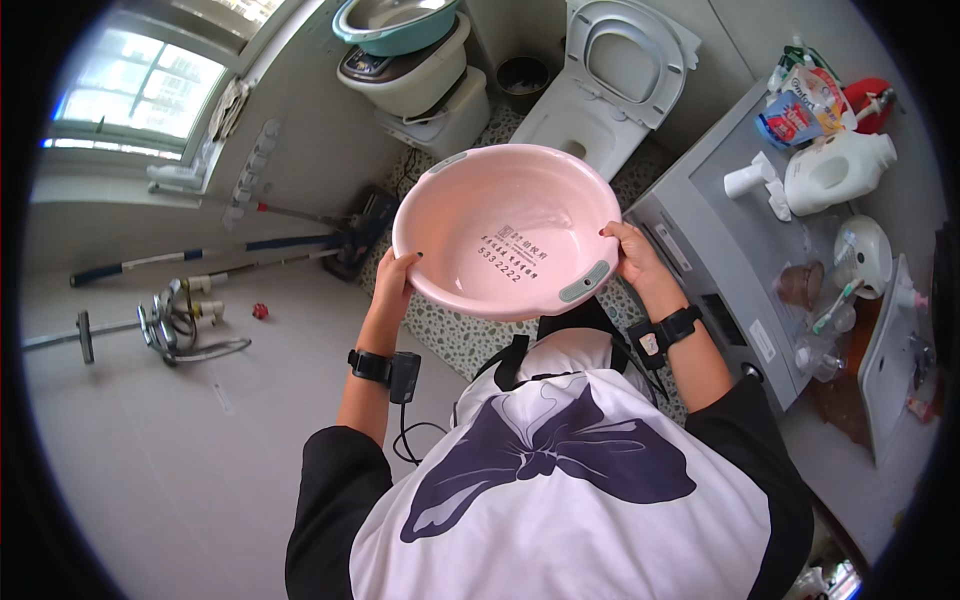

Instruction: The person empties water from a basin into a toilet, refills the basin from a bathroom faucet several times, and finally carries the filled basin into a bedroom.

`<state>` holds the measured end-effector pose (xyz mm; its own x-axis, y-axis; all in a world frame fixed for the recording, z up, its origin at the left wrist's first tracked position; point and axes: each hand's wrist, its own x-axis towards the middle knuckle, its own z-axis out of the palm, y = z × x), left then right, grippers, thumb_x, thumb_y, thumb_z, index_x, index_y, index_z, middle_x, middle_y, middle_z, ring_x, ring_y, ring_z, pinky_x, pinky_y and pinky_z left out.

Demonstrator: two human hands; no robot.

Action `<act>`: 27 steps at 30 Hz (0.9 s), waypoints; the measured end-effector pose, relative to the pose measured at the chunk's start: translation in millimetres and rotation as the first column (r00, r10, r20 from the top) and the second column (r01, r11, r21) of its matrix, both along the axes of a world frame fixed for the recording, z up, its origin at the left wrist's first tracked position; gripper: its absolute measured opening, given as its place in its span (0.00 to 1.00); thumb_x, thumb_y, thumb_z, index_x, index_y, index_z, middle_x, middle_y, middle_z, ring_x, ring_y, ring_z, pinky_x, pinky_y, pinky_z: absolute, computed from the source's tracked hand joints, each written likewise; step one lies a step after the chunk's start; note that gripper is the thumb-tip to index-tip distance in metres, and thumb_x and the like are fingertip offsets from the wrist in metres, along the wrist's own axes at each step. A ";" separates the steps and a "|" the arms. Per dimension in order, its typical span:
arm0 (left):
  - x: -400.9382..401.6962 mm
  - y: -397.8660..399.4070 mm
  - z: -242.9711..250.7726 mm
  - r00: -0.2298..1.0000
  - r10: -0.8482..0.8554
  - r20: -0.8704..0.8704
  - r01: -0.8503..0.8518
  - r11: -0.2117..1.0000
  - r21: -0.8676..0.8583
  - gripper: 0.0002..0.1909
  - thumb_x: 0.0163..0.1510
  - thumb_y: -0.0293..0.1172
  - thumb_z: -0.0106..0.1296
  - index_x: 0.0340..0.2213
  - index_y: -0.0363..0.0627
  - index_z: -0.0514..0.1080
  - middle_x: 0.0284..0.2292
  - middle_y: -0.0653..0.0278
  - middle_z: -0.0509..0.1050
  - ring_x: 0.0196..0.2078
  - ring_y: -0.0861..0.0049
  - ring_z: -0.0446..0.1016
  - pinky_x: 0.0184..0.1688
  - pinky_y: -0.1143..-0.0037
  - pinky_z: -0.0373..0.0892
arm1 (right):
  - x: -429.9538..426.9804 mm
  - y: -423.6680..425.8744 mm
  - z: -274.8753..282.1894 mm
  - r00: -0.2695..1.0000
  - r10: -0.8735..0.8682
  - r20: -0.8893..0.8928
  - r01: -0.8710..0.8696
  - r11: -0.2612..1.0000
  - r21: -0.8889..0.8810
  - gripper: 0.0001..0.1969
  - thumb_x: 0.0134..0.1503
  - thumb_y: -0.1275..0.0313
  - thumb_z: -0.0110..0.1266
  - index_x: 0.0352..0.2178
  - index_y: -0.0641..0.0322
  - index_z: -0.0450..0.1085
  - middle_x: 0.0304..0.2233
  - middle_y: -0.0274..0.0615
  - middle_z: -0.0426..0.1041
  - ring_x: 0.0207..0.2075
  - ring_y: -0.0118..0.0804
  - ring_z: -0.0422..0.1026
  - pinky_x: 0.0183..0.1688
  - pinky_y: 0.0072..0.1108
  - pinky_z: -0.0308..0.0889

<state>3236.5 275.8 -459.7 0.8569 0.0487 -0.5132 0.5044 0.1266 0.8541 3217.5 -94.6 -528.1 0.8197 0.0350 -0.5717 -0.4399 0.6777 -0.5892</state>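
Note:
A pink plastic basin is held up in front of my body, its inside facing me. Dark printed writing shows on its bottom, and grey-green grip pads sit on its rim. My left hand grips the rim at the lower left, thumb over the edge. On the right side, my right hand holds the rim the same way, just above one of the pads. The fingers beneath the basin are mostly hidden. Black straps with small boxes and cables are on both wrists.
Beyond the basin stands a toilet with its lid raised, beside a dark bin and a foot bath with a teal basin on top. A grey washing machine bearing bottles is at right; mops and a shower mixer are at left.

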 end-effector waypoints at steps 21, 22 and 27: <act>345.7 -105.7 -107.2 0.903 -0.404 -0.149 0.398 0.915 -0.068 0.12 0.47 0.23 0.45 0.37 0.36 0.65 0.30 0.62 0.71 0.31 0.79 0.70 0.32 0.80 0.67 | 129.6 13.4 -131.7 0.714 -0.595 -0.369 0.658 0.750 0.066 0.10 0.41 0.78 0.50 0.29 0.69 0.65 0.28 0.42 0.68 0.30 0.36 0.68 0.32 0.26 0.66; 352.9 -116.1 -118.5 0.886 -0.443 -0.135 0.436 0.896 -0.082 0.12 0.47 0.23 0.45 0.37 0.36 0.66 0.31 0.62 0.71 0.32 0.78 0.70 0.33 0.80 0.67 | 129.4 11.3 -141.3 0.675 -0.621 -0.397 0.693 0.719 0.055 0.11 0.41 0.77 0.50 0.30 0.70 0.65 0.28 0.43 0.68 0.30 0.36 0.68 0.33 0.26 0.65; 366.7 -161.6 -155.5 0.839 -0.522 -0.151 0.527 0.850 -0.011 0.12 0.47 0.24 0.46 0.36 0.37 0.66 0.21 0.71 0.67 0.16 0.90 0.61 0.16 0.87 0.56 | 122.0 9.6 -182.8 0.572 -0.659 -0.489 0.733 0.678 -0.055 0.15 0.45 0.73 0.49 0.36 0.72 0.64 0.33 0.46 0.68 0.33 0.39 0.68 0.36 0.28 0.65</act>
